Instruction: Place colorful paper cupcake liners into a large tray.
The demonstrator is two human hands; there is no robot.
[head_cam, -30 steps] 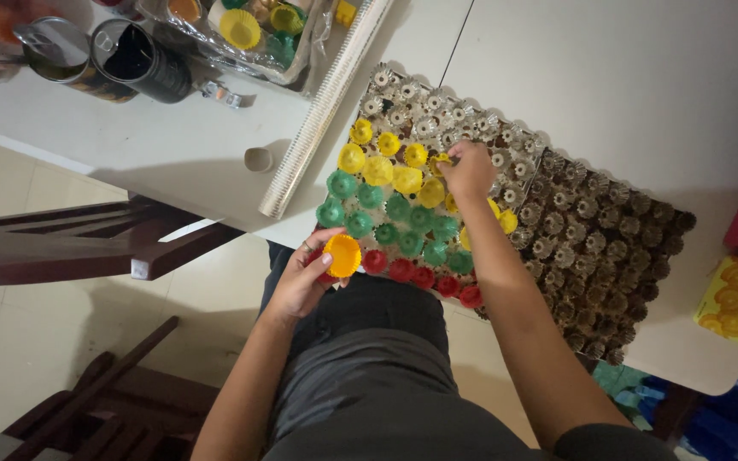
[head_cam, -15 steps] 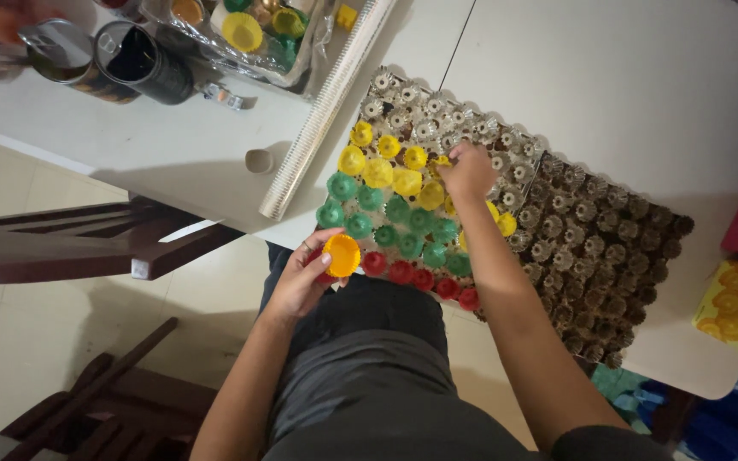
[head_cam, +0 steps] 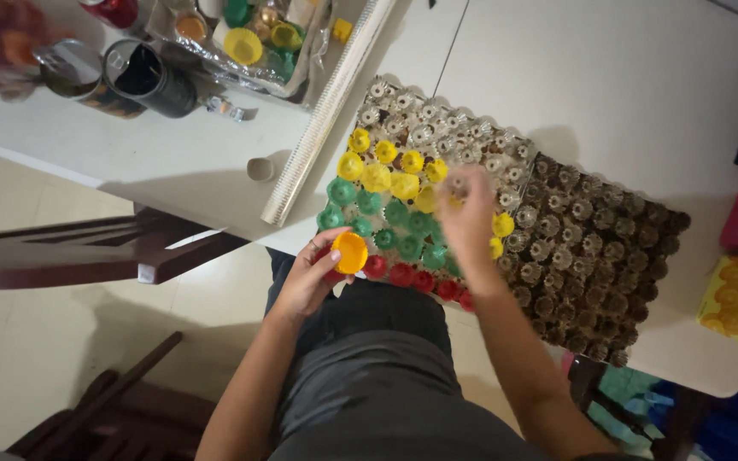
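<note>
Your left hand (head_cam: 311,277) pinches an orange cap (head_cam: 350,253) at the grid tray's (head_cam: 591,256) near edge. Right hand (head_cam: 469,218) is over the yellow caps (head_cam: 386,175); blurred, can't tell its fingers. Looks mid-fill; next move needs a free socket.

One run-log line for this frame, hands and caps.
left hand: holds orange cap | right hand: blurred, over yellow caps on board | table: white
</note>
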